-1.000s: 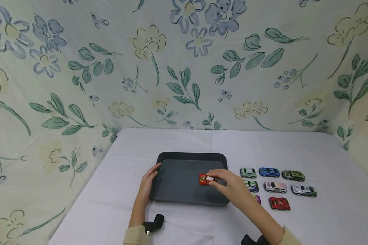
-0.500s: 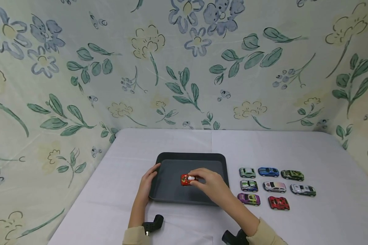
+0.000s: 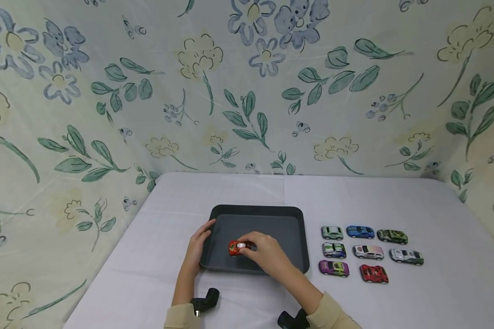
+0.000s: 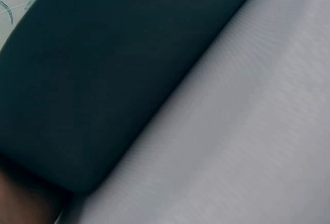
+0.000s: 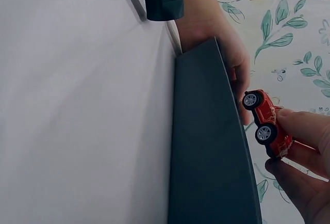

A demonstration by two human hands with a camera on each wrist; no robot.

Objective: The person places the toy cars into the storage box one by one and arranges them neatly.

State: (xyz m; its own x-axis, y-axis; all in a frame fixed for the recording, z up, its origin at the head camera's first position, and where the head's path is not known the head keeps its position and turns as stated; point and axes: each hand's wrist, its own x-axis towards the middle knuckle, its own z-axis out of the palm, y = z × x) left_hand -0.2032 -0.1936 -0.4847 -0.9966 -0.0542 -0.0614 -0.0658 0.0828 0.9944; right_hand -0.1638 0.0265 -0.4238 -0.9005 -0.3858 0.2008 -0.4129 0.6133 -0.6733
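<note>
My right hand (image 3: pixel 268 257) pinches a small red toy car (image 3: pixel 235 247) between thumb and fingers. The car hangs over the left half of a dark grey tray (image 3: pixel 284 233). In the right wrist view the same toy car (image 5: pixel 269 121) shows its wheels above the height of the tray's rim, with the right fingers (image 5: pixel 304 128) on its body. My left hand (image 3: pixel 195 249) rests against the tray's left side, fingertips at the rim; its thumb is hidden. Only a blurred bit of that hand (image 4: pixel 23 198) and the tray's outer wall (image 4: pixel 103 79) fill the left wrist view.
Right of the tray, several toy cars stand in rows on the white tablecloth (image 3: pixel 238 301), among them a green one (image 3: pixel 332 232), a purple one (image 3: pixel 334 268) and a red one (image 3: pixel 374 274). Flowered cloth (image 3: pixel 247 91) hangs behind and beside the table.
My right hand has carried the red toy car leftward across the tray and slightly nearer to me. The left hand and the tray have stayed put.
</note>
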